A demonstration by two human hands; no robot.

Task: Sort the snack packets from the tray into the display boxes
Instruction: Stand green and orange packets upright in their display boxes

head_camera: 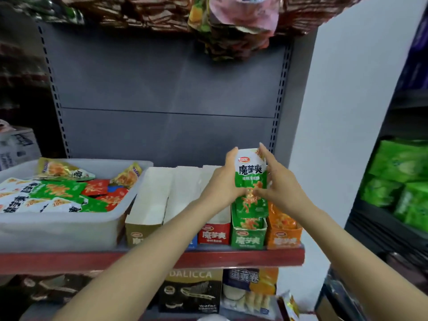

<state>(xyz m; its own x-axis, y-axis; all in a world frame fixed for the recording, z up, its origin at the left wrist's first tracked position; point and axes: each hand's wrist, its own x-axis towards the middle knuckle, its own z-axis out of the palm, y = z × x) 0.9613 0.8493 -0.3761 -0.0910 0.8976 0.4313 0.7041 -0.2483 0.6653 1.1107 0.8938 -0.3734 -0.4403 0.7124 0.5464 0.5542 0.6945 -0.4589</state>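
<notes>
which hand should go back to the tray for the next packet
Left, probably. The tray sits on the left hand's side, while the right hand is beside the green box and could keep steadying the green packet.

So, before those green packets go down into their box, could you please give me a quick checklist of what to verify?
1. Green packets held by both the left hand and the right hand: ok.
2. Packets over the matching green box, not the red box or orange box: ok.
3. Packets upright, label facing out: ok.
4. Room left in the green box: cannot tell, packets already stand in it.
5. More green packets waiting in the tray: ok.
</notes>
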